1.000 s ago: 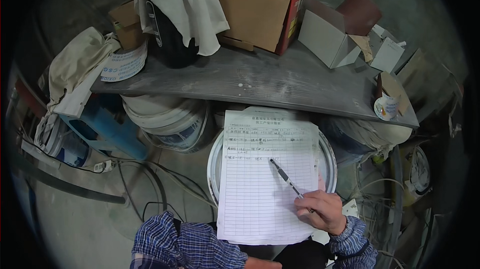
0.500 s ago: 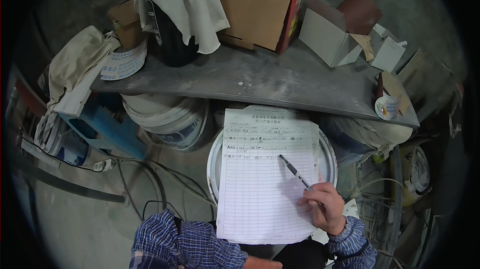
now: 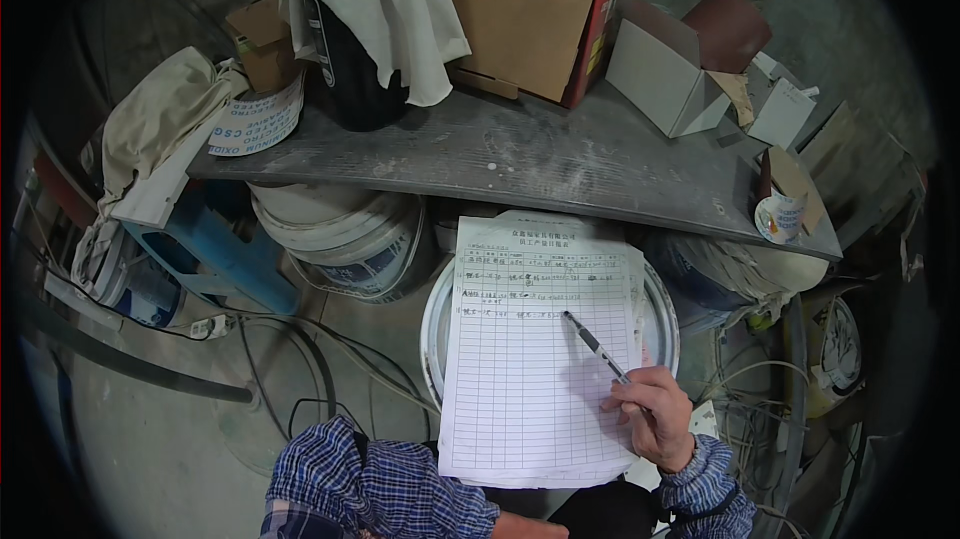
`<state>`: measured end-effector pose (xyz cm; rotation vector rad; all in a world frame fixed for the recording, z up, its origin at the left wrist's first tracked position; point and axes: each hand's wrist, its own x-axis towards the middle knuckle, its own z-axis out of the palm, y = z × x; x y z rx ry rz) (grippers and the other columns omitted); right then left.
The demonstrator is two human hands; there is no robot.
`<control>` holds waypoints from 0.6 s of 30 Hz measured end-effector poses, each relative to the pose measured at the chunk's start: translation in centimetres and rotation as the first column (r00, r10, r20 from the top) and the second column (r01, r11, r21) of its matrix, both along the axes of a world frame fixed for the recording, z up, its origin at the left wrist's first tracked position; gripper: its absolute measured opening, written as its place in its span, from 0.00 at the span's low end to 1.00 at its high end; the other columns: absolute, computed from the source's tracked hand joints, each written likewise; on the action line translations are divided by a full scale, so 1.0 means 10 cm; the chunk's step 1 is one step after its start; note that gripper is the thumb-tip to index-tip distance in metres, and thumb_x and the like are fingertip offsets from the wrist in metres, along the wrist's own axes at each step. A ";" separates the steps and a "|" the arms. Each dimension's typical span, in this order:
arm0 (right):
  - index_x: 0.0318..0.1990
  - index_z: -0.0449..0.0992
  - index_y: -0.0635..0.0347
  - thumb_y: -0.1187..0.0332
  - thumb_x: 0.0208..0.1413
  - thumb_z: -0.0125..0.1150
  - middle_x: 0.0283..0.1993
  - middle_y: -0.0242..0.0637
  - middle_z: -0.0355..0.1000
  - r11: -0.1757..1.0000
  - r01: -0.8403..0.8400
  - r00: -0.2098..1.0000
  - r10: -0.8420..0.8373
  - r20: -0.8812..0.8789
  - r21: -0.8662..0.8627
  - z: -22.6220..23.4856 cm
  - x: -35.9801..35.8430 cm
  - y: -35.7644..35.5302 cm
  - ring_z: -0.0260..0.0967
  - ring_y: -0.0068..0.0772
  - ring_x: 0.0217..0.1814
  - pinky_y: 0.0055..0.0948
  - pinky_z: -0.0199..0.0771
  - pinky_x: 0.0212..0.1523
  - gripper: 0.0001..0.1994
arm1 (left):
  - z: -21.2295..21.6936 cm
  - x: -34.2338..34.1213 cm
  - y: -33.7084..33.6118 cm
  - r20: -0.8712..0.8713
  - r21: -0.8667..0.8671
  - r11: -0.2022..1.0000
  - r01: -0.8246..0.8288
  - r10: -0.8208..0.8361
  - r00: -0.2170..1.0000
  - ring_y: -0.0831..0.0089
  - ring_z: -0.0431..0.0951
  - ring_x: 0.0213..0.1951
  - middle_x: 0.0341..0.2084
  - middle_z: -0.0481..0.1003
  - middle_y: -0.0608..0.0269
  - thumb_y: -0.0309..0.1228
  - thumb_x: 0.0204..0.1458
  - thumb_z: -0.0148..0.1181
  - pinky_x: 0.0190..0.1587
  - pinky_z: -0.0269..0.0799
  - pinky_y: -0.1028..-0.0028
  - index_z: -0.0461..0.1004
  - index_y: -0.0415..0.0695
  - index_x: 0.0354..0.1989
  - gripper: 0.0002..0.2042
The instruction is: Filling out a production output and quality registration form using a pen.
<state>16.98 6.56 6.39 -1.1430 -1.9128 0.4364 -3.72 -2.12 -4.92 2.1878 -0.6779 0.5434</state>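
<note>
My right hand (image 3: 653, 417) is closed around the rear part of a black-and-clear pen (image 3: 604, 355). The pen slants up and left across a stack of ruled form sheets (image 3: 540, 389). Its dark tip lies by the last handwritten row; whether it touches the paper I cannot tell. Handwriting fills the top rows, and the rows below are blank. Beneath the sheets stands a round white bucket lid (image 3: 432, 324). Only the wrist and edge of my left hand (image 3: 532, 528) show at the bottom edge, below the sheets; its fingers are hidden.
A dusty grey bench (image 3: 440, 154) carries a black container (image 3: 350, 79) draped with a cloth (image 3: 385, 9), a cardboard box (image 3: 520, 29), a white box (image 3: 665, 69) and abrasive discs (image 3: 262, 124). Paint buckets (image 3: 350, 249), a blue stool (image 3: 205, 249) and hoses (image 3: 150, 369) lie around.
The whole view has shifted slightly, so everything sits a little further right. My right hand keeps its hold on the pen, with its tip by the same row.
</note>
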 end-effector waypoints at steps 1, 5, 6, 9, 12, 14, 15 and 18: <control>0.43 0.77 0.61 0.79 0.51 0.66 0.39 0.42 0.73 1.000 0.003 1.000 -0.003 0.001 0.000 -0.01 0.00 0.00 0.78 0.34 0.31 0.27 0.79 0.31 0.11 | 0.00 -0.01 0.00 0.008 0.003 1.000 -0.007 0.007 1.000 0.62 0.74 0.33 0.31 0.72 0.58 0.33 0.54 0.48 0.37 0.67 0.64 0.70 0.42 0.35 0.08; 0.42 0.79 0.59 0.75 0.50 0.69 0.38 0.40 0.74 1.000 0.011 0.999 -0.012 0.044 0.025 0.00 0.02 0.01 0.77 0.34 0.30 0.27 0.78 0.30 0.11 | -0.04 0.00 0.00 0.065 -0.021 1.000 -0.007 0.008 0.998 0.63 0.74 0.35 0.32 0.72 0.58 0.33 0.54 0.47 0.39 0.67 0.64 0.71 0.42 0.37 0.09; 0.42 0.79 0.58 0.74 0.50 0.69 0.37 0.39 0.75 0.999 0.009 0.998 -0.011 0.064 0.036 0.01 0.02 0.02 0.76 0.34 0.30 0.27 0.77 0.30 0.11 | -0.05 0.01 0.00 0.093 -0.015 1.000 -0.021 0.022 0.995 0.63 0.73 0.35 0.32 0.72 0.58 0.33 0.55 0.47 0.39 0.67 0.64 0.71 0.42 0.38 0.10; 0.42 0.80 0.58 0.73 0.49 0.70 0.37 0.38 0.75 0.999 0.024 0.996 -0.027 0.079 0.031 0.04 -0.01 0.02 0.76 0.33 0.29 0.27 0.76 0.28 0.11 | -0.06 0.00 0.01 0.172 -0.001 0.997 -0.072 0.071 0.983 0.63 0.73 0.35 0.32 0.72 0.58 0.33 0.55 0.46 0.40 0.67 0.65 0.71 0.41 0.40 0.11; 0.42 0.80 0.58 0.73 0.49 0.70 0.36 0.38 0.76 1.000 0.019 0.995 -0.021 0.099 0.021 0.07 -0.01 0.03 0.75 0.33 0.28 0.27 0.75 0.28 0.12 | -0.11 0.00 -0.03 0.083 0.035 0.999 -0.041 0.038 0.996 0.63 0.73 0.35 0.32 0.72 0.58 0.33 0.56 0.46 0.40 0.67 0.65 0.71 0.39 0.41 0.12; 0.42 0.80 0.58 0.73 0.50 0.70 0.36 0.38 0.75 0.999 0.014 0.994 -0.018 0.106 0.040 0.06 -0.02 0.04 0.75 0.33 0.28 0.27 0.75 0.28 0.11 | -0.07 0.01 -0.01 0.001 0.055 0.998 0.025 -0.025 1.000 0.63 0.73 0.35 0.32 0.72 0.57 0.33 0.56 0.46 0.40 0.67 0.65 0.70 0.39 0.41 0.12; 0.42 0.81 0.58 0.73 0.50 0.70 0.36 0.38 0.75 0.999 0.011 0.994 -0.017 0.111 0.049 0.05 -0.02 0.04 0.75 0.33 0.28 0.27 0.75 0.27 0.11 | 0.00 0.02 0.04 -0.023 0.060 0.996 0.064 -0.062 0.998 0.63 0.73 0.35 0.32 0.71 0.57 0.33 0.56 0.46 0.40 0.67 0.66 0.70 0.39 0.40 0.12; 0.43 0.81 0.57 0.74 0.50 0.69 0.36 0.38 0.75 0.999 0.025 0.995 -0.030 0.096 0.044 0.03 -0.03 0.04 0.76 0.33 0.28 0.26 0.75 0.27 0.11 | -0.08 0.02 -0.01 0.080 0.029 0.999 -0.016 0.013 0.997 0.63 0.73 0.34 0.31 0.71 0.57 0.33 0.56 0.46 0.39 0.67 0.66 0.70 0.39 0.39 0.11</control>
